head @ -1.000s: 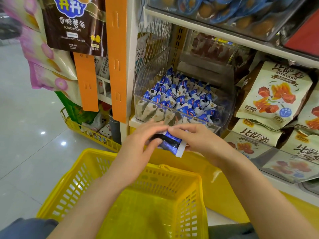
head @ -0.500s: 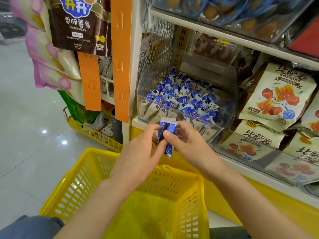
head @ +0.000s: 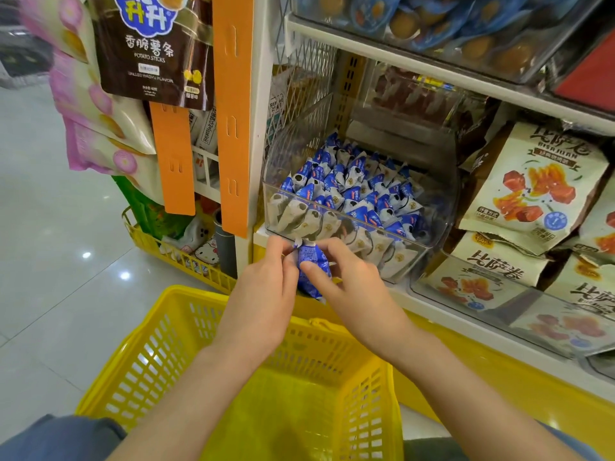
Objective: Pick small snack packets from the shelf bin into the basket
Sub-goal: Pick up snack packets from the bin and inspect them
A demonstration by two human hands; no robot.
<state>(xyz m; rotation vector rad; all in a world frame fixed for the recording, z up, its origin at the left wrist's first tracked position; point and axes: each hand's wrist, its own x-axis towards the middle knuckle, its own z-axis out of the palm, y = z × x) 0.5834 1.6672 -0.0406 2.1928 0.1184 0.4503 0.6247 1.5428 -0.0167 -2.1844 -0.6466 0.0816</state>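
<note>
That small blue-and-white foil snack packet (head: 308,255) is hanging in the air right at the front edge of the shelf, just in front of the bin's front wall and over the basket's far rim. Honestly you only see its middle and the bottom tail. Fingers cover both sides, and the print is way too tiny to read.

Left hand (head: 263,294) is pinching the crimped top end. Right hand (head: 356,291) has its thumb laid across the front with fingers curled round the back, so the packet stands roughly upright, squeezed between the two.

Right behind is the clear plastic shelf bin (head: 429,211), piled with more blue-and-white packets (head: 352,184). The front ones look smeary through the wall.

Underneath is the yellow slotted plastic basket (head: 159,354), with both forearms crossing it and blocking a good chunk of its inside. To the right of the bin are cream snack bags with red cubes printed on them (head: 539,181). On the left there's an orange hanging strip (head: 231,111) and a brown potato-sticks bag (head: 149,44), which is chopped off at the top.
</note>
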